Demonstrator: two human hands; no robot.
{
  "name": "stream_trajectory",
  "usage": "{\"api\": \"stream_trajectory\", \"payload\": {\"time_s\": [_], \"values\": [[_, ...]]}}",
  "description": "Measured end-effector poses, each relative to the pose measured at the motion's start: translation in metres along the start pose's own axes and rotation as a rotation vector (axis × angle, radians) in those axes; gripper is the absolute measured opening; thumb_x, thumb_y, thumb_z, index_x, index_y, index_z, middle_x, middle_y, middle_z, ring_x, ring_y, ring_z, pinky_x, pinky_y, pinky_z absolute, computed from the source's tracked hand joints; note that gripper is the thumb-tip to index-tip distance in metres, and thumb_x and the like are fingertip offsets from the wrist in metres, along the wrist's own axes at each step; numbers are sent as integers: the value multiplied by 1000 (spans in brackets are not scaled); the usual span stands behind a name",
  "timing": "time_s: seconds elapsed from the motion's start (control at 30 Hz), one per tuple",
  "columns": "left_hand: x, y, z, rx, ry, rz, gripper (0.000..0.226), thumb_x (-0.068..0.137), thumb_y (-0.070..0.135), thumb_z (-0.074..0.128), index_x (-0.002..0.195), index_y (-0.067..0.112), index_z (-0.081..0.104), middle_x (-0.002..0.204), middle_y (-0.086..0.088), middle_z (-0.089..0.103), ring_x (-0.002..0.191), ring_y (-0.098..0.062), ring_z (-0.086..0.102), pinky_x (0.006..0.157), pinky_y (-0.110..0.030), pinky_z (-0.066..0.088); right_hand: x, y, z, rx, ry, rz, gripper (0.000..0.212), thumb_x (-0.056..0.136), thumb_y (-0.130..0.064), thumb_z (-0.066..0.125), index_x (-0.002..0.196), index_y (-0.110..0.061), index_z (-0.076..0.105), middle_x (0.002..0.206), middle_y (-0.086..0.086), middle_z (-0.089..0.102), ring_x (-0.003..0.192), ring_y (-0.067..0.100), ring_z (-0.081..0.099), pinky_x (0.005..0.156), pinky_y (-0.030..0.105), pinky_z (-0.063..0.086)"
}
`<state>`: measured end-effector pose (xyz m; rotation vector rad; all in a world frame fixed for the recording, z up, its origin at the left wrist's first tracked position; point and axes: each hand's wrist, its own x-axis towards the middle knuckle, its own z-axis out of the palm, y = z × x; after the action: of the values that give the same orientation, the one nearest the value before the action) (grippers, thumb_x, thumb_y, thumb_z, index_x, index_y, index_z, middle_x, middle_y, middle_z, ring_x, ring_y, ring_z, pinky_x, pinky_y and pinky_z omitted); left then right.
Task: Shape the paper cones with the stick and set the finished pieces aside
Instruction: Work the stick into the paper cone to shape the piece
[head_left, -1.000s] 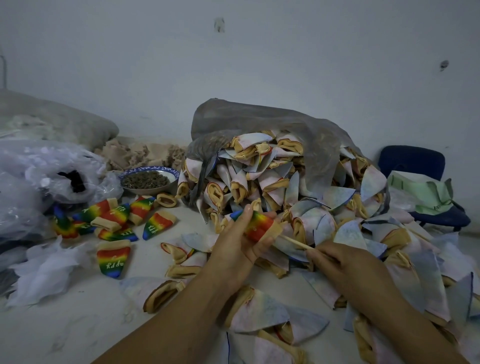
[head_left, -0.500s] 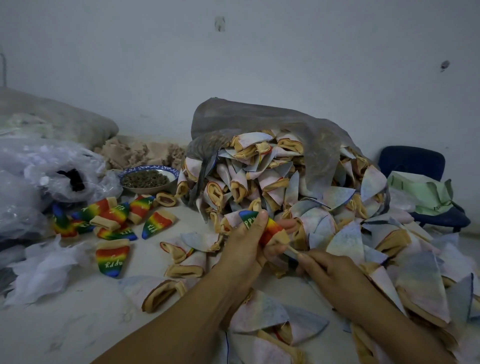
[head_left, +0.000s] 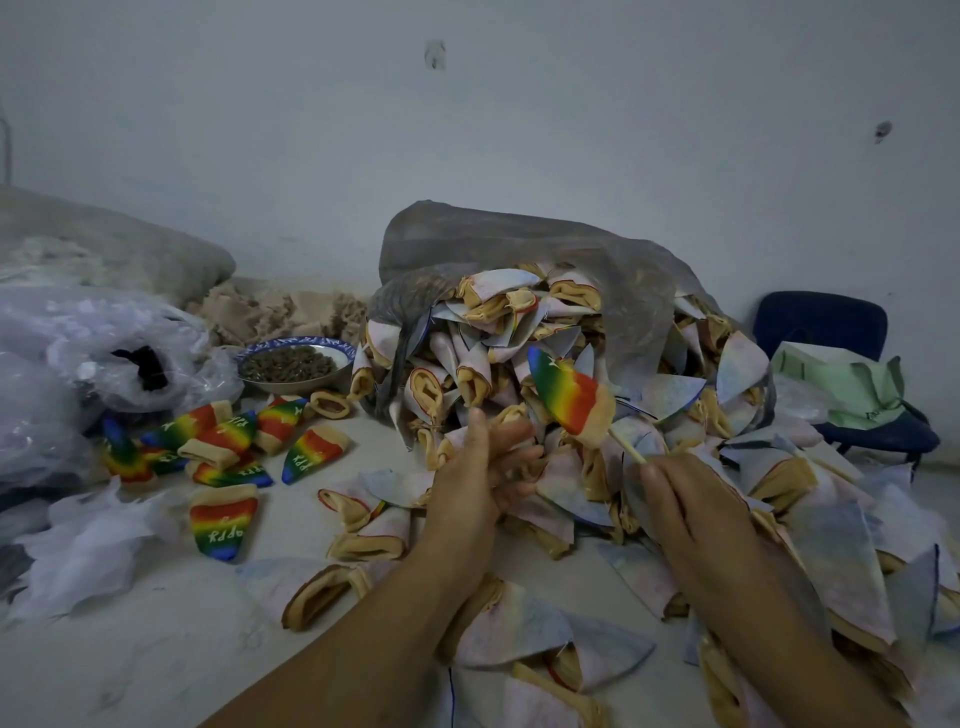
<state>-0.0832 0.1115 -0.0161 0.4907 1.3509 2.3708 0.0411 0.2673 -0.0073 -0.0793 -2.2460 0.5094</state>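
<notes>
Rainbow cone (head_left: 569, 397) on the tip of a thin stick (head_left: 627, 449), raised above the pile of pale unshaped cones (head_left: 498, 358), right hand (head_left: 696, 514) pinching the stick's lower end, left hand (head_left: 475, 480) with its grip loose and empty just beside, finished rainbow pieces (head_left: 223, 441) lying left, near a bowl (head_left: 291, 364)

The person is showing only two arms, and both are appearing uncovered. The left forearm (head_left: 363, 623) is running bare from the lower edge of the picture up to the wrist, and the right forearm (head_left: 810, 649) is doing the same from the lower right corner. The left hand (head_left: 467, 483) and the right hand (head_left: 691, 499) are going bare too, with slender fingers and rounded knuckles showing. Dim light is shading them, and the fingernails are coming out too blurred to describe.
</notes>
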Motion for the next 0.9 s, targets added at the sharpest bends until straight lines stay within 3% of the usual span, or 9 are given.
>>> {"api": "stream_trajectory", "payload": {"time_s": [0.1, 0.2, 0.3, 0.47, 0.57, 0.67, 0.77, 0.9], "values": [[1, 3, 0, 51, -42, 12, 82, 66, 83, 46, 115, 21, 68, 112, 0, 74, 105, -12, 69, 75, -24, 58, 0, 4, 2, -83, -24, -20, 19, 93, -20, 44, 86, -15, 61, 75, -7, 50, 73, -3, 46, 70, 5, 31], [1, 5, -1, 18, -62, 34, 64, 74, 69, 62, 112, 19, 71, 113, -8, 73, 106, -20, 69, 87, -34, 58, -1, 7, 5, -118, -57, -47, 22, 93, -22, 45, 84, -13, 63, 73, -5, 50, 69, 3, 45, 66, 14, 34], [0, 5, -4, 34, -76, 38, 42, 82, 47, 66, 111, 18, 71, 111, -12, 73, 104, -25, 70, 83, -32, 58, -1, 7, 7, -121, -64, -51, 24, 93, -24, 44, 83, -13, 63, 73, -3, 52, 68, 11, 47, 63, 22, 37], [3, 4, -6, 42, -50, 19, 29, 78, 39, 70, 99, 19, 72, 102, -13, 75, 95, -27, 72, 82, -36, 57, -4, 7, 9, -134, -69, -27, 24, 92, -25, 44, 79, -13, 61, 70, -3, 51, 66, 10, 46, 61, 16, 33], [4, 2, -8, 146, -45, 41, 18, 88, 36, 63, 94, 21, 70, 93, -5, 76, 90, -20, 72, 78, -33, 56, -3, 6, 9, -169, -48, -48, 21, 92, -21, 51, 75, -13, 61, 67, -2, 52, 64, 10, 46, 60, 18, 33], [2, 1, -8, 299, -59, 109, 15, 97, 36, 56, 95, 25, 66, 84, 8, 74, 82, -7, 70, 69, -19, 52, -3, 7, 6, -205, -22, -41, 16, 90, -13, 60, 74, -13, 63, 66, -1, 55, 61, 15, 51, 60, 21, 33], [-1, 3, -5, 407, -63, 203, 21, 98, 36, 54, 84, 32, 68, 75, 17, 70, 72, 5, 64, 61, -10, 47, -5, 4, 4, -259, -6, -24, 18, 92, -19, 57, 78, -14, 67, 67, -1, 59, 59, 17, 55, 56, 22, 34], [-4, 3, -2, 422, -37, 216, 26, 96, 45, 52, 78, 39, 69, 74, 16, 68, 75, -1, 63, 74, -26, 53, -7, -5, 7, -188, -48, 33, 27, 93, -32, 46, 84, -15, 66, 73, -4, 62, 62, 10, 54, 50, 14, 34]]}}
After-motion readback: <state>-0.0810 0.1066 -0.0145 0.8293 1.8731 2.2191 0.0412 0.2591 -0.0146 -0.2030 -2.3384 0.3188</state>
